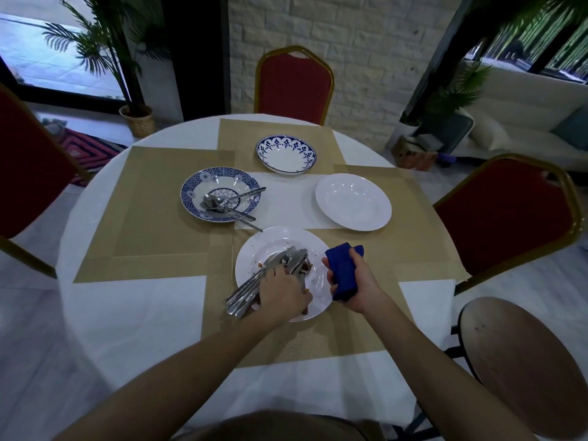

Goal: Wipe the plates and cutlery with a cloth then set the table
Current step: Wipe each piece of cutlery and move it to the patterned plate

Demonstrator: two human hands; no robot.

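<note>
now left hand grips cutlery bundle over white plate; right hand clenches blue cloth.

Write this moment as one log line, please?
left hand: grips cutlery on near white plate | right hand: holds blue cloth | left blue plate: more cutlery
</note>
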